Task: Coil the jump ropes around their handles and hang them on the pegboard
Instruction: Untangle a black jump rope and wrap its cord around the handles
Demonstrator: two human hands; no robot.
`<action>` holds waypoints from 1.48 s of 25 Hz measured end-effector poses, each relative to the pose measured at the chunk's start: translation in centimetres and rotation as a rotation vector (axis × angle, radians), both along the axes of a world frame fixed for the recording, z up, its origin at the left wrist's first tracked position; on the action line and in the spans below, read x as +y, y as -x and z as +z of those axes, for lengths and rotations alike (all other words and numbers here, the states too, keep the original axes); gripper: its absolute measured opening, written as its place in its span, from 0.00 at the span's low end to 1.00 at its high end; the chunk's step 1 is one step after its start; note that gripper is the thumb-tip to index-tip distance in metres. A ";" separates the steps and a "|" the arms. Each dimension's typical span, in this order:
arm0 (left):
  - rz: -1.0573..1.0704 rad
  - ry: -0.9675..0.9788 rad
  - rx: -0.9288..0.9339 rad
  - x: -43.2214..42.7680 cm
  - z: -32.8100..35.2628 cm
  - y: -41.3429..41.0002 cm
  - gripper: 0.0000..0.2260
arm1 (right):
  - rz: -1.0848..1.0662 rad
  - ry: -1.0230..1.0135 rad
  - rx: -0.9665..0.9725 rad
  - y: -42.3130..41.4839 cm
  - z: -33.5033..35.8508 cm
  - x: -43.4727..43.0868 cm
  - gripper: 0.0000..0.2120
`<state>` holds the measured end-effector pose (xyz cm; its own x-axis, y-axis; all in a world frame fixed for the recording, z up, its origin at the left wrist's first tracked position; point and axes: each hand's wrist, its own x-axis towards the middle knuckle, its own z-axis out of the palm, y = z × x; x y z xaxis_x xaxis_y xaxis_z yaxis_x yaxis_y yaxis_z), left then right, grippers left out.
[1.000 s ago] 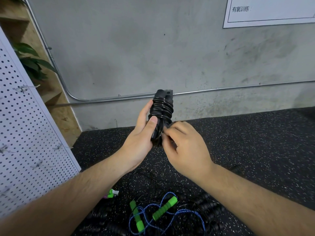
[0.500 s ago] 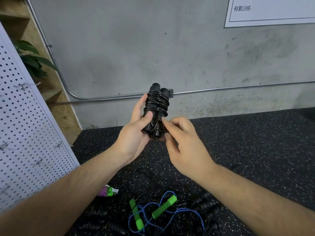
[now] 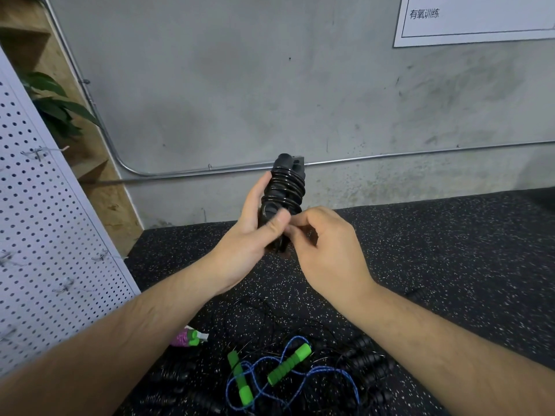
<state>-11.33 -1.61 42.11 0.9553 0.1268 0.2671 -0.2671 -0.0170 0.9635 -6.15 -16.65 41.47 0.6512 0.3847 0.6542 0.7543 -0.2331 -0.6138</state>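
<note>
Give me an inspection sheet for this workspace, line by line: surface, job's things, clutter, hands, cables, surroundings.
Surface: speckled black mat.
Job's things: black jump rope coiled round its handles, held up; green-handled rope and other black ropes loose, tangled on the mat; pegboard at left, hooks seen bare.
Clutter: small purple-and-green item on the mat near the pegboard, unclear what.
Hands: left hand grips the coil; right hand pinches at its lower end.
Cables: nothing seen; metal pipe runs along the wall.
Surroundings: concrete wall, poster, plant, wooden shelf.
</note>
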 end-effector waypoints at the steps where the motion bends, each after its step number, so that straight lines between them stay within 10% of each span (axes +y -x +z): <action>1: 0.007 -0.048 0.001 0.5 0.0 0.0 0.31 | 0.010 0.024 0.001 0.0 0.2 -0.1 0.02; 11: -0.095 -0.465 0.176 1.1 0.2 0.0 0.15 | 0.196 0.351 -0.263 -3.3 2.3 -1.5 0.07; 29: 0.169 -0.301 0.167 1.5 -1.8 -1.3 0.08 | -0.018 0.289 -0.003 -5.2 1.2 -0.8 0.05; 37: 0.326 -0.175 0.177 5.8 -0.9 0.2 0.07 | 0.071 0.742 -0.257 -4.3 -1.5 1.0 0.41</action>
